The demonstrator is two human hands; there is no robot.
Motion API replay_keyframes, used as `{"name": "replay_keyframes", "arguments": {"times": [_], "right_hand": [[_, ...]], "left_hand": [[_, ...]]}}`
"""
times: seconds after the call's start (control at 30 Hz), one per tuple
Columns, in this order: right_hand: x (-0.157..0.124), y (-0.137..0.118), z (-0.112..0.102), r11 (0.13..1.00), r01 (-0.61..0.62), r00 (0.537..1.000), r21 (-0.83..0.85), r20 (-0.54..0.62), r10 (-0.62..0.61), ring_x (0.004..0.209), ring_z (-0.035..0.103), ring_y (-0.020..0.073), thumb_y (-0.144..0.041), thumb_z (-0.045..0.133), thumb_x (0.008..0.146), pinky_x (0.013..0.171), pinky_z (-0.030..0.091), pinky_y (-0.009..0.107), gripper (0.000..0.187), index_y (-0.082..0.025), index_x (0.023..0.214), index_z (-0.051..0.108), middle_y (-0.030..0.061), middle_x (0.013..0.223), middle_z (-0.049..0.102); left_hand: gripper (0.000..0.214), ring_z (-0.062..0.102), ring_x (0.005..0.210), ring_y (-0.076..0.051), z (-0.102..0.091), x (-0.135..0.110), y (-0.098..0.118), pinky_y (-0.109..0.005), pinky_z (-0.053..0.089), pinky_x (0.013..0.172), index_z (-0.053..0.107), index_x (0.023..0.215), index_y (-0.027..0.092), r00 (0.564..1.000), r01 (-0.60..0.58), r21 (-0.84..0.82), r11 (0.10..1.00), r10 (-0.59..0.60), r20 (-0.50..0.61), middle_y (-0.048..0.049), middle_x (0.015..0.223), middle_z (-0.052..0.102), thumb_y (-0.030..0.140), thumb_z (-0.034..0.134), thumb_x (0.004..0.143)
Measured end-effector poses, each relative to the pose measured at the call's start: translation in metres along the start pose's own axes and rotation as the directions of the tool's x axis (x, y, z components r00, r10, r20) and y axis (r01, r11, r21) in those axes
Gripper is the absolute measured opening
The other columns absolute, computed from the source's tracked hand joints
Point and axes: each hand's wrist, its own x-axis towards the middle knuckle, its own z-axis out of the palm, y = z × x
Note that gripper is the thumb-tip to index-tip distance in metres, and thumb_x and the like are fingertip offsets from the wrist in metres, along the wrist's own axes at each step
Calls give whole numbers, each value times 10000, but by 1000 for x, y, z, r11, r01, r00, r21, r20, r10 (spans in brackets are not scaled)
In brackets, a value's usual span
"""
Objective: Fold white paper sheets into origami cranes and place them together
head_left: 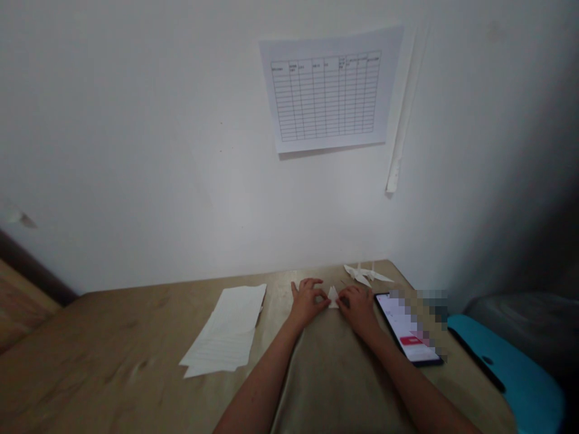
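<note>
A small folded piece of white paper (333, 296), pointed at the top, lies on the table between my two hands. My left hand (309, 301) has its thumb and index finger closed at the paper's left edge, while its other fingers are spread. At the right edge, my right hand (357, 306) pinches the paper with curled fingers. Just beyond the right hand lie folded white paper figures (367, 274) with thin pointed parts.
White paper sheets (228, 328) lie left of my hands. A phone (407, 331) with its screen lit rests on the right. The table (136, 343) meets a wall bearing a printed chart (332, 96). A blue object (511, 367) stands beyond the right edge.
</note>
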Motion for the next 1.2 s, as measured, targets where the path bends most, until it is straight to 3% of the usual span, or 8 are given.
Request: {"name": "replay_keyframes", "arguments": {"times": [0.23, 0.57, 0.87, 1.1, 1.2], "right_hand": [[2, 2, 3, 997, -54, 998, -51, 20, 55, 1136, 544, 293, -330, 589, 909, 1074, 279, 529, 161, -236, 918, 719, 83, 1076, 695], [2, 2, -1, 1000, -24, 1000, 12, 17, 24, 1129, 567, 281, -271, 605, 887, 1054, 304, 505, 112, -256, 904, 714, 57, 1089, 711], [0, 4, -2, 986, -9, 999, 169, 38, 3, 1212, 590, 278, -208, 581, 870, 1167, 124, 615, 149, -253, 912, 717, 36, 1055, 753], [2, 3, -4, 983, -6, 999, 184, 41, -2, 1215, 596, 285, -216, 607, 859, 1186, 100, 622, 138, -252, 900, 734, 50, 1038, 761], [2, 4, -5, 982, 12, 999, 190, 33, -19, 1212, 599, 281, -205, 621, 836, 1185, 150, 603, 154, -262, 921, 737, 47, 1057, 762]], "left_hand": [[132, 430, 1379, -298, -1, 1, 3, -762, 61, 1158, 761, 908, 336, 996, 93, 1, 996, -93, 8, 4, 1428, 567, 391, 804, 795], [64, 411, 1400, -293, 0, 1, -1, -740, 47, 1177, 782, 899, 363, 998, 62, -15, 998, -61, 32, 19, 1444, 556, 360, 756, 840], [41, 401, 1410, -304, -4, 1, 2, -749, 49, 1172, 770, 869, 311, 998, 13, -35, 999, -11, 59, -1, 1447, 561, 314, 732, 854], [57, 419, 1396, -287, -3, 0, 3, -739, 66, 1175, 747, 910, 288, 997, -42, -20, 999, 43, 58, -23, 1446, 560, 272, 713, 868], [72, 424, 1391, -285, -2, 0, 2, -730, 69, 1179, 753, 920, 298, 998, -48, -15, 999, 49, 50, -23, 1443, 562, 272, 726, 859]]}}
